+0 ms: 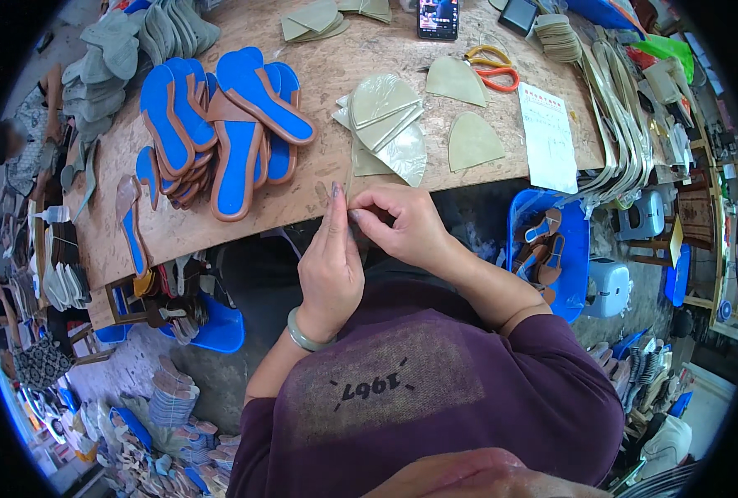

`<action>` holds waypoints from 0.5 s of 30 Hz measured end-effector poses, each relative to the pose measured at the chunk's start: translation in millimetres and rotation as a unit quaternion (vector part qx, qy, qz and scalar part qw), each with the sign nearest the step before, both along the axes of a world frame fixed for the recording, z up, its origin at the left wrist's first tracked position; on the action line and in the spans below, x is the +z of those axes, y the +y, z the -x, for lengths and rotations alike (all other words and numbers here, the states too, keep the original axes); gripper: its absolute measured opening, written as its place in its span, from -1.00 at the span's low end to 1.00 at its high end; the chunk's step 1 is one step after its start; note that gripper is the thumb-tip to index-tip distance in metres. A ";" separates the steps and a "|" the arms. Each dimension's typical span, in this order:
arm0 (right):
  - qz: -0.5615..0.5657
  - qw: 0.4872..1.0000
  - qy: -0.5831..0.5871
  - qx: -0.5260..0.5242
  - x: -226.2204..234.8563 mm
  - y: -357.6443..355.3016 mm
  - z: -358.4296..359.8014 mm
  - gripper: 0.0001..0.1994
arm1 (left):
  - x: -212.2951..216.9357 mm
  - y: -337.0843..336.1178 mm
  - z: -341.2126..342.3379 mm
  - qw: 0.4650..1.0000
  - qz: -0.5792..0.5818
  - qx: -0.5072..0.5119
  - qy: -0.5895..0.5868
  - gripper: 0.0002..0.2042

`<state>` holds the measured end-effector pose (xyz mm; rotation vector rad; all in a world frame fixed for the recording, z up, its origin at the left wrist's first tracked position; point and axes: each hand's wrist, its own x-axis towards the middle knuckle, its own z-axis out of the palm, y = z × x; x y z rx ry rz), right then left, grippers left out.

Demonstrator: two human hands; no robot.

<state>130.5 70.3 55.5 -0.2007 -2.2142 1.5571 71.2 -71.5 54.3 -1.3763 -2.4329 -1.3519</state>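
My left hand (330, 267) and my right hand (402, 222) meet at the near edge of the wooden table (319, 178), fingertips pinched together on a thin pale strip (350, 178) that runs up toward a pile of greenish-grey curved upper pieces (384, 120). The left hand stands upright with a pale green bangle (301, 334) on the wrist. The right hand curls over from the right. The strip is very narrow and I cannot tell exactly what it is.
A stack of blue and brown shoe soles (219, 124) lies at the left of the table. Orange-handled scissors (492, 68), a phone (438, 17), a white paper sheet (547, 137) and more upper pieces (472, 141) lie beyond. A blue bin (576, 249) of sandals stands at the right.
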 end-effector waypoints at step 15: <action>0.191 0.976 -0.018 0.100 -4.7 5.6 -5.0 -0.94 | -3.9 -5.3 8.0 0.865 -0.213 0.005 -0.455 -0.75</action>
